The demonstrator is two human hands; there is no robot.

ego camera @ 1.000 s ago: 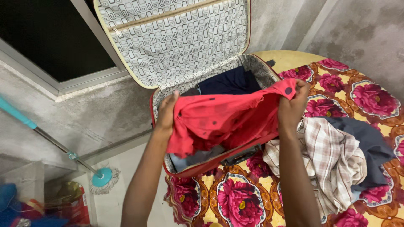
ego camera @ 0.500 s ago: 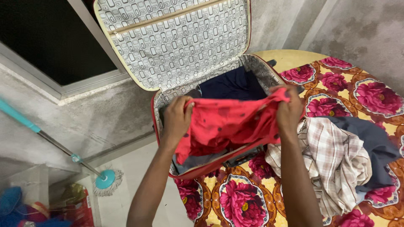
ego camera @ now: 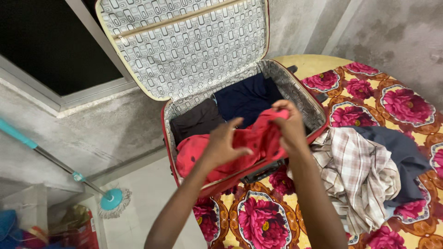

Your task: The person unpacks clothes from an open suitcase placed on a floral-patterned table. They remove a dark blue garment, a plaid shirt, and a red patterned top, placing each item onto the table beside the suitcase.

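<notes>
Hands meet over the front half of an open suitcase point(ego camera: 318, 115). At about three o'clock of the pair, the right hand point(ego camera: 290, 127) is closed around a bunched fold of a red garment with dark spots point(ego camera: 258, 140), fingers curled into the cloth. At nine o'clock of it, the left hand point(ego camera: 224, 145) is spread, fingers loosely apart, palm pressing on the same red garment rather than pinching it. The garment lies crumpled along the near edge of the suitcase, partly inside it. Behind the hands, toward twelve o'clock, a dark navy folded piece point(ego camera: 247, 97) and a dark brown folded piece point(ego camera: 196, 121) lie side by side inside the case, under its raised patterned lid point(ego camera: 184, 46). At three to four o'clock, a checked shirt point(ego camera: 360, 170) and a blue-grey garment point(ego camera: 397, 152) are heaped on a flowered bedsheet point(ego camera: 397, 101). Far off at eight o'clock, a teal-handled mop point(ego camera: 108, 200) rests on the floor.
</notes>
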